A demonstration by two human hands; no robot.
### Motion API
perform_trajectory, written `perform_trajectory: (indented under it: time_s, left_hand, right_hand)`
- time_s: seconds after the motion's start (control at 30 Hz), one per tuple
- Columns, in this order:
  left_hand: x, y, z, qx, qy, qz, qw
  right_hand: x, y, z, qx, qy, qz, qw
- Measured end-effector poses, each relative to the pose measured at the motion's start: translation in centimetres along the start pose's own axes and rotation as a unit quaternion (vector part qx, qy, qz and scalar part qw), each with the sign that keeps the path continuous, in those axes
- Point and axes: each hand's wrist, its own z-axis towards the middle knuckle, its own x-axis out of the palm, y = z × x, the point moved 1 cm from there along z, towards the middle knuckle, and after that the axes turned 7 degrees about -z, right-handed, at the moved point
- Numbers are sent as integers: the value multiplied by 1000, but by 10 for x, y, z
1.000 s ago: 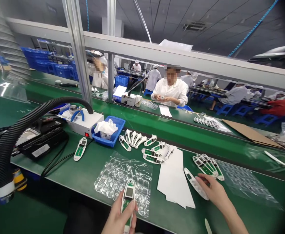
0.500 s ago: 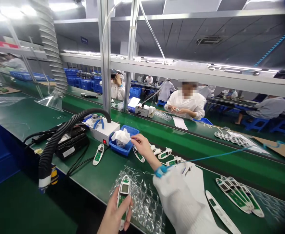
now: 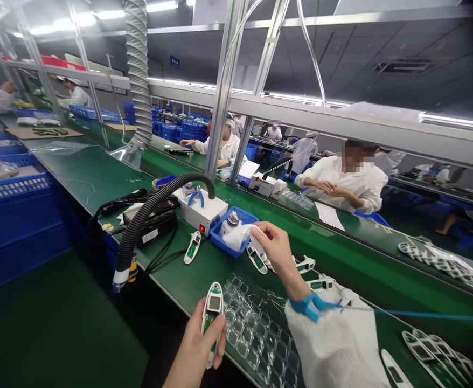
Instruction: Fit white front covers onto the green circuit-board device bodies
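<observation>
My left hand (image 3: 204,339) is closed round a slim white casing with a green circuit board and a small square screen (image 3: 215,303), held upright near the bench's front edge. Further off, my right hand (image 3: 272,245) pinches a white tissue (image 3: 238,236) at its right end. That tissue hangs over a blue bin (image 3: 225,249), where a small metal-topped container (image 3: 233,219) shows beside it. A blue wrist strap (image 3: 313,306) circles my right wrist. Just under my right hand lies another white casing with a board (image 3: 256,260).
A clear plastic blister tray (image 3: 256,334) lies right of my left hand. A white box with a red switch (image 3: 202,215) and blue pliers stands beside the bin. A black hose (image 3: 143,221) arches over the front edge. Several casings (image 3: 438,358) overlap at right. Co-workers sit across the bench.
My right hand has drawn the tissue toward the right, uncovering the metal-topped container in the bin. The view has turned left. My left hand still holds its casing.
</observation>
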Motion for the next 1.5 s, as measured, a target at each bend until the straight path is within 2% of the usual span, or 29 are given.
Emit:
perform_trajectory:
  time_s: [0.07,0.13,0.27,0.37,0.47,0.53,0.6,0.7,0.8,0.9,0.97,1.07,1.13,1.23,1.33,1.43,1.5]
  left_hand:
    - [1,2,1,0,1,9,1000]
    - [3,5,1,1,2,17,1000]
    - [8,12,0,23,-11,5,1000]
    - [8,18,-3,24,-7,10,1000]
    - [5,22,-6,25,4,54,998]
    - [5,22,-7,18,14,79,997]
    - [6,22,-8,9,16,89,996]
    - [9,23,-9,4,14,81,997]
    - [10,27,-8,7,27,69,997]
    - [10,30,-7,18,31,88,995]
    - [9,30,-6,24,31,103,994]
    - [11,29,-7,24,36,107,993]
    - [13,29,-8,20,40,107,993]
    - [15,29,-10,6,40,113,993]
    - [14,28,-12,-2,39,108,993]
    - [15,27,-14,-5,53,112,992]
    - [16,28,-17,-25,73,102,992]
  right_hand:
    - [-4,16,-32,22,-3,-5,1000]
    - [1,32,-67,26,21,-6,999]
    - [18,56,-121,-47,149,31,987]
    - [17,59,-140,-101,228,11,968]
    - [7,53,-146,-176,260,-106,944]
    - [2,50,-148,-220,255,-193,921]
    - [-1,50,-150,-237,240,-237,911]
    - [-1,52,-153,-211,224,-185,933]
    - [0,53,-152,-135,202,-40,969]
    - [0,51,-149,-90,172,27,981]
    - [-3,50,-146,-94,182,3,979]
    - [-8,49,-143,-134,218,-88,963]
    - [-9,49,-143,-154,207,-135,957]
    - [-7,49,-145,-140,172,-105,969]
    - [-7,50,-146,-139,199,-53,969]
    - [-14,50,-144,-169,229,-107,953]
    - [-21,49,-140,-159,193,-118,961]
